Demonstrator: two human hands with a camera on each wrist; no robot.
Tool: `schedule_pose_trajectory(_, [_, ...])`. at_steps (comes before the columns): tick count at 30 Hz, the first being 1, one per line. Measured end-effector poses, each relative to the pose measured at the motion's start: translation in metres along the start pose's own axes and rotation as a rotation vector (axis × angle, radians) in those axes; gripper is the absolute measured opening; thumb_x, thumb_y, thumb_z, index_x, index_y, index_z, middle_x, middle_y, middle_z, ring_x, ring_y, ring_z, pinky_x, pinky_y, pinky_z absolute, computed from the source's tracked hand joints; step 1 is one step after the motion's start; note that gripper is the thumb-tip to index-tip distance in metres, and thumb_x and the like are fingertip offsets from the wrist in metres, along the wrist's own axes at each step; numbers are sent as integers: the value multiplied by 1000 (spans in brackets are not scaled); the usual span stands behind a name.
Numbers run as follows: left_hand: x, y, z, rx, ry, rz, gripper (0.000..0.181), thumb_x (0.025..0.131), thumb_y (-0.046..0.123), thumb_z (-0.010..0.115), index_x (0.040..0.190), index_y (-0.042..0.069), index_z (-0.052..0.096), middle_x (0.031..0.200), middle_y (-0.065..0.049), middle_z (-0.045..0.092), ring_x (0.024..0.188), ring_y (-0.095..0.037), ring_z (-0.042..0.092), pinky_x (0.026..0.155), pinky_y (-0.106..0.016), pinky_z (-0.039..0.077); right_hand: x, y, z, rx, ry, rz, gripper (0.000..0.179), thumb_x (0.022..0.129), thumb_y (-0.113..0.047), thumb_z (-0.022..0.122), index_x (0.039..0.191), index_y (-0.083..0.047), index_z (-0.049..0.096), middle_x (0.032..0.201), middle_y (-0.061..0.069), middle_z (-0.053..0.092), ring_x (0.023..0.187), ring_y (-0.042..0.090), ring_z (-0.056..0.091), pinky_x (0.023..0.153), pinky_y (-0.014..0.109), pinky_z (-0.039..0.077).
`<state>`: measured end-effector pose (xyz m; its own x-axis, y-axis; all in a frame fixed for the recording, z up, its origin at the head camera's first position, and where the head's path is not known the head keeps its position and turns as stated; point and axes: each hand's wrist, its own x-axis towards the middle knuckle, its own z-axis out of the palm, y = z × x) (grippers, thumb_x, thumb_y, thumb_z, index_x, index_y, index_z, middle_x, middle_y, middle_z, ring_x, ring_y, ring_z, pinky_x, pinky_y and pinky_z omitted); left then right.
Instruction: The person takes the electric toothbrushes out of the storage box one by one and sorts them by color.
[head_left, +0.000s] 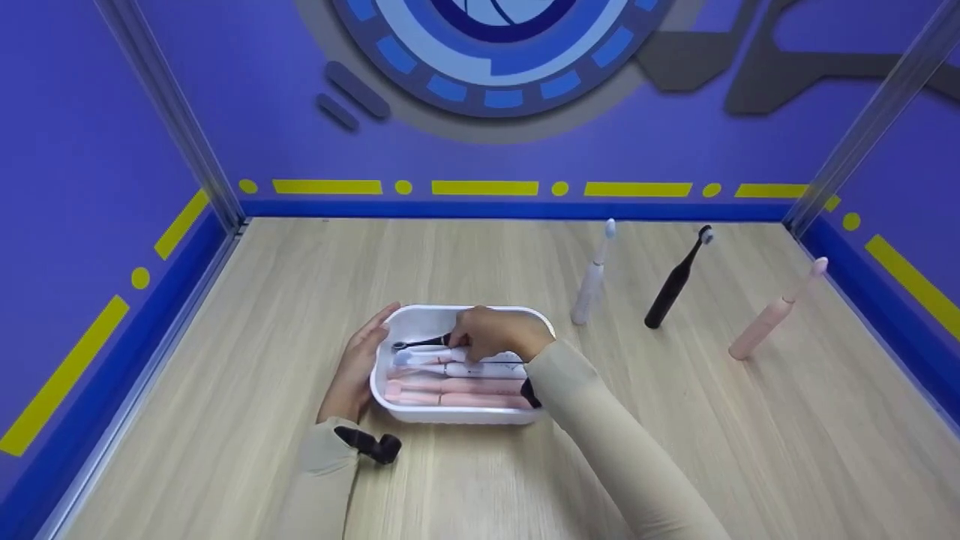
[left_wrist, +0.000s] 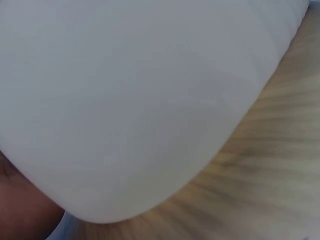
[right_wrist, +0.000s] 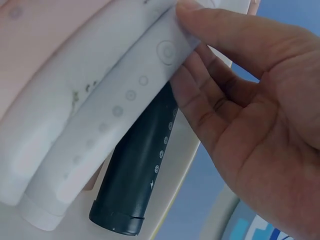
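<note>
A white plastic box holds several electric toothbrushes lying side by side. My left hand rests on the box's left side with fairly straight fingers along the outer wall. Inside the box, my right hand pinches a white toothbrush between thumb and fingers. A black toothbrush lies right beside it, its head toward the box's left end. Another white toothbrush and pink toothbrushes lie nearer the front. In the left wrist view, the box wall covers most of the scene.
Three toothbrushes stand upright on the wooden table right of the box: a white one, a black one and a pink one. Blue panels enclose the table at the back and both sides.
</note>
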<state>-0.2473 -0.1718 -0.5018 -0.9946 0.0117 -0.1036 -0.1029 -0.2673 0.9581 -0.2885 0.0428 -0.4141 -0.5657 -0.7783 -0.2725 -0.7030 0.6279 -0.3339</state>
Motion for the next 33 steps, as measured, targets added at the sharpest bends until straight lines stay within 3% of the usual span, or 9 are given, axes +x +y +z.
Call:
schedule_pose_trajectory(8, [0,1,0,31,-1,-10,46,101,10,30,147,9,38,154,-13,34,141,-26,32,119,-42,24,-3,-2,1,-12,34,36,27,76,0,73,99,-13,77,90,2,60,77,11,42,67,21,37])
schedule_pose_trajectory(14, [-1,2,1,39,3,-11,47,101,10,30,147,9,38,153,-13,35,141,-27,33,119,-41,25,-5,0,1,42,54,67,33,74,-2,76,105,-15,77,103,1,70,82,8,47,76,22,46])
schedule_pose_trajectory(18, [-1,2,1,30,5,-14,47,101,10,30,147,10,38,153,-13,36,140,-26,34,119,-41,26,-5,1,1,79,61,75,34,73,-2,78,105,-15,77,102,0,71,82,7,49,78,23,48])
schedule_pose_trajectory(28, [-1,1,1,21,7,-8,47,101,9,30,147,9,39,152,-13,37,138,-26,37,118,-40,28,-7,3,1,128,39,68,32,75,-3,77,105,-15,76,86,-6,62,78,8,48,70,21,43])
schedule_pose_trajectory(33, [-1,0,1,25,8,-6,46,101,9,32,147,8,39,153,-13,37,139,-26,36,118,-41,27,-8,4,1,133,41,65,34,75,-5,78,107,-16,75,92,-4,68,80,8,51,74,22,46])
